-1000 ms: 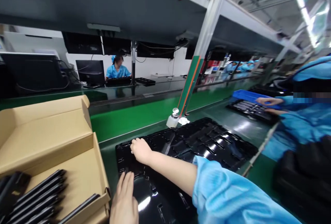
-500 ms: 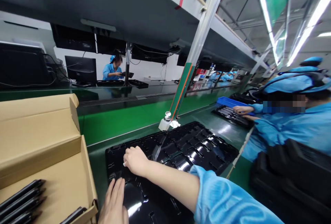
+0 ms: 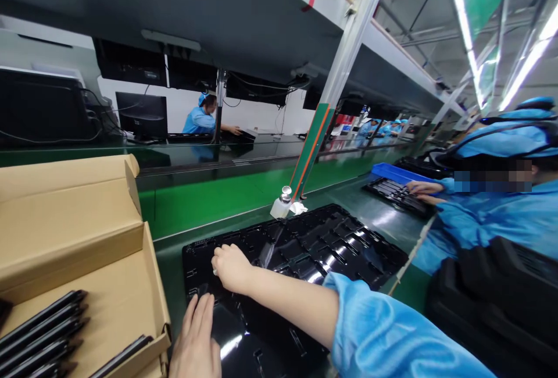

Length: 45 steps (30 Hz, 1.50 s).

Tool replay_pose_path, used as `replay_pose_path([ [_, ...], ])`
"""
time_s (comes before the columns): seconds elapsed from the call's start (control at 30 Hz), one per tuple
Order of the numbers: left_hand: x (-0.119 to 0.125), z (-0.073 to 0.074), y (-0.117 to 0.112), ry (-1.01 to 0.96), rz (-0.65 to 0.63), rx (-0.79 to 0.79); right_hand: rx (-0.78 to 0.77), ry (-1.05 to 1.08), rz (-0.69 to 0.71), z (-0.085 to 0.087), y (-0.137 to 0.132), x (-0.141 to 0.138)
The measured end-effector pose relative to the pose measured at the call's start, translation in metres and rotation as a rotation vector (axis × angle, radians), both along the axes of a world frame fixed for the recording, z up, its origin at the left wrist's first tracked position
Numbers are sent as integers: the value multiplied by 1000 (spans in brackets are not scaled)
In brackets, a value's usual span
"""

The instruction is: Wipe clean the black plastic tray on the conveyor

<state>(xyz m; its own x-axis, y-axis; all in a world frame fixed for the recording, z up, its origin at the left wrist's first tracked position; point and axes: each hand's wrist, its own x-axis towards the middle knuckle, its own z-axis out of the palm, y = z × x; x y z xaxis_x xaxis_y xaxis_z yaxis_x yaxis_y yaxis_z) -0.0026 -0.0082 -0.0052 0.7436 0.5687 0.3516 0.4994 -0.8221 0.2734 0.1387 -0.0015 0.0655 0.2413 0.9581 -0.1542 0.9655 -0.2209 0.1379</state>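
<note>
A large black moulded plastic tray (image 3: 340, 250) with several recesses lies on the green belt in front of me. My right hand (image 3: 231, 267) rests on its near-left part with fingers curled, and a small white piece shows under the fingers. The blue sleeve of that arm crosses the tray. My left hand (image 3: 196, 337) lies flat on the tray's glossy near-left corner, palm down, holding nothing.
An open cardboard box (image 3: 65, 232) at the left holds several black flat panels (image 3: 43, 325) on edge. A small white dispenser bottle (image 3: 281, 204) and a white cloth stand by a slanted post (image 3: 318, 139). A co-worker in blue (image 3: 492, 215) works at the right beside stacked black trays (image 3: 492, 296).
My right hand has slid a little toward me along the tray's left part. My left hand stays flat on the near corner. The view has shifted slightly.
</note>
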Motion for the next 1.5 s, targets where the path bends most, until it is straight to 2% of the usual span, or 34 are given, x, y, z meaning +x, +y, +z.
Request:
replay_pose_path([
  [0.13, 0, 2, 0, 15, 1, 44, 18, -42, -44, 1, 2, -1],
  [0.33, 0, 3, 1, 15, -9, 129, 19, 2, 30, -4, -1, 0],
  [0.5, 0, 5, 1, 36, -7, 143, 67, -17, -38, -5, 3, 2],
  [0.63, 0, 6, 1, 81, 10, 144, 63, 64, -11, -6, -2, -1],
  [0.83, 0, 3, 1, 90, 31, 101, 129, 82, -111, -8, 4, 5],
  [1.03, 0, 1, 3, 77, 10, 152, 120, 133, -51, -9, -9, 2],
  [1.33, -2, 9, 1, 25, 12, 74, 137, 47, -112, -7, 9, 3],
  [1.5, -1, 7, 0, 35, 23, 61, 134, 34, -55, -6, -3, -3],
])
